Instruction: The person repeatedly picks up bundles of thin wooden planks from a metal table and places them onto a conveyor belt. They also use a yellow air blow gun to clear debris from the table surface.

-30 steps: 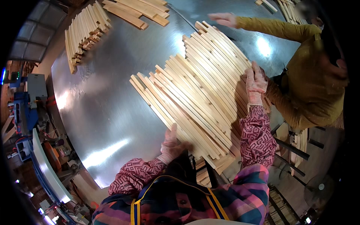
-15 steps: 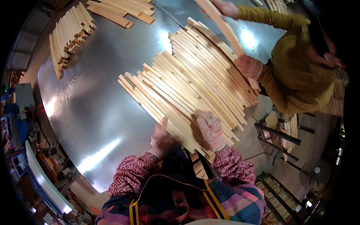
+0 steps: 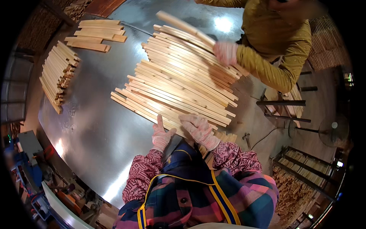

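A wide fan of long pale wooden slats (image 3: 183,80) lies on a shiny metal table (image 3: 95,129). My left hand (image 3: 161,134), in a pink-patterned glove, rests at the near edge of the fan with fingers spread, one pointing up onto the slats. Just to its right, my right hand (image 3: 199,129), gloved too, lies flat on the nearest slats. Across the table a person in a mustard top holds one slat (image 3: 183,26) lifted over the far side of the pile with a gloved hand (image 3: 225,52).
A stacked bundle of slats (image 3: 57,76) lies at the table's left edge. Several shorter boards (image 3: 95,36) sit at the far left. More slats stand in metal racks (image 3: 301,179) on the floor to the right, beside a fan (image 3: 333,131).
My right hand came back from the fan's right side to the near edge beside my left hand. The other person raised a slat over the pile's far side.
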Available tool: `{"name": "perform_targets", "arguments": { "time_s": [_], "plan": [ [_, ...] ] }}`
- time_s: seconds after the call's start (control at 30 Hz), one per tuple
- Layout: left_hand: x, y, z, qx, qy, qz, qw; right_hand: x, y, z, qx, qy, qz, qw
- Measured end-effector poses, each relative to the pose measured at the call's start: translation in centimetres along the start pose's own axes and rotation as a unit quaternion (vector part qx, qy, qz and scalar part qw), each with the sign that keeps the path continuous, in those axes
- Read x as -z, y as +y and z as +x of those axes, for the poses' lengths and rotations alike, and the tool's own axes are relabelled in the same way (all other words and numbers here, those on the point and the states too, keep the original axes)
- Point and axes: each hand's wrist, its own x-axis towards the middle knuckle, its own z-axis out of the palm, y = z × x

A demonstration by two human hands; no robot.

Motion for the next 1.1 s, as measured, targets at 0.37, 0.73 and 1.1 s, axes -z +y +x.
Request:
{"name": "perform_targets", "arguments": {
  "time_s": [0.37, 0.73, 1.1],
  "plan": [
    [0.6, -0.2, -0.2, -0.037, -0.009, 0.003, 0.999, 0.7, -2.9, -0.8, -0.149, 0.006, 0.116, 0.982],
    [2.0, 0.4, -1.2, -0.047, -0.021, -0.002, 0.999, 0.8, -2.2, -0.5, -0.188, 0.013, 0.187, 0.964],
    [1.7, -0.2, -0.7, -0.029, -0.033, -0.009, 0.999, 0.6, -3.3, -0.3, -0.208, -0.061, 0.205, 0.954]
  ]
}}
